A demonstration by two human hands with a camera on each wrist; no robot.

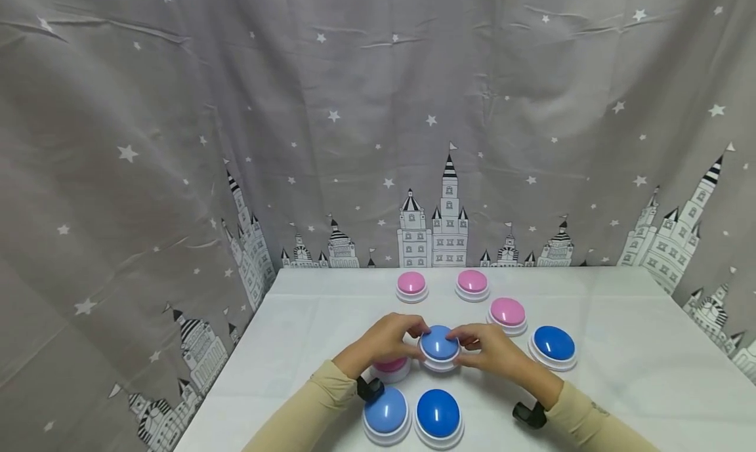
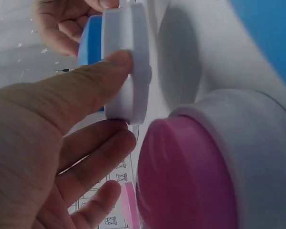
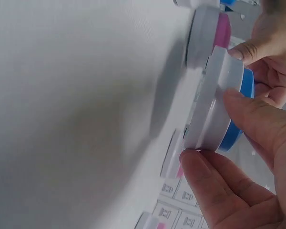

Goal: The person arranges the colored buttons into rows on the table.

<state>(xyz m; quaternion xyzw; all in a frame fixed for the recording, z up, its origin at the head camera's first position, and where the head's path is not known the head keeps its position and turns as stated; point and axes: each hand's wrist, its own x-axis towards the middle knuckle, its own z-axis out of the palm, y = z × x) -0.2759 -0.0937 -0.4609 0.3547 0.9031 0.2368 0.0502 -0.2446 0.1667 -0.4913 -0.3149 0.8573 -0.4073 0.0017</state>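
Head view: one light-blue button (image 1: 439, 342), raised above the white surface (image 1: 626, 347), pinched on opposite sides by your left hand (image 1: 388, 339) and right hand (image 1: 495, 353); one dark-pink button (image 1: 391, 367) partly hidden by your left hand; two pink buttons (image 1: 411, 283) near the surface's far edge.

Buttons (image 1: 438, 414) on the table (image 1: 626, 327) surround the button (image 1: 439, 344) between the fingers (image 3: 198, 174).
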